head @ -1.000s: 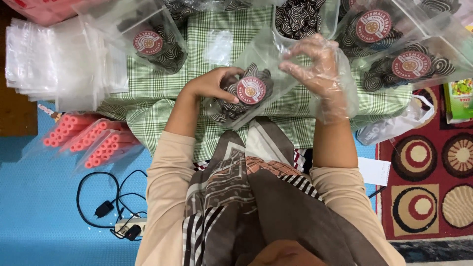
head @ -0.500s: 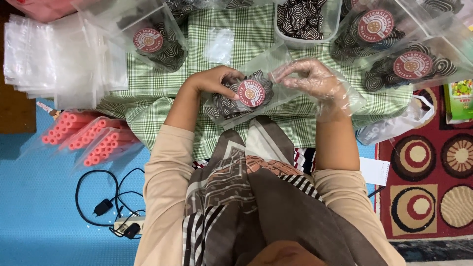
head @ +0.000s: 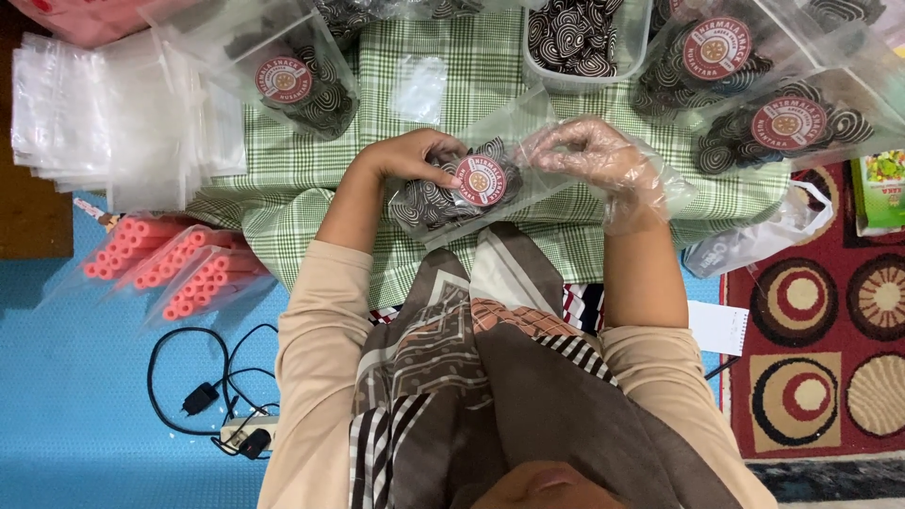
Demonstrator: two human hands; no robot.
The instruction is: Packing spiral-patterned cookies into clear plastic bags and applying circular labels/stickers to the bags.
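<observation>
L hand (head: 407, 158) bare, grips snack bag (head: 462, 188) lower end | R hand (head: 589, 151) (gloved) pinches its mouth | bag axis runs L-R btwn hands, both touching

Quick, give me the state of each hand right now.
Left hand: bare, closed on the clear bag of striped snacks, gripping its left side.
Right hand: in a loose plastic glove, fingers pinched at the bag's open end.
</observation>
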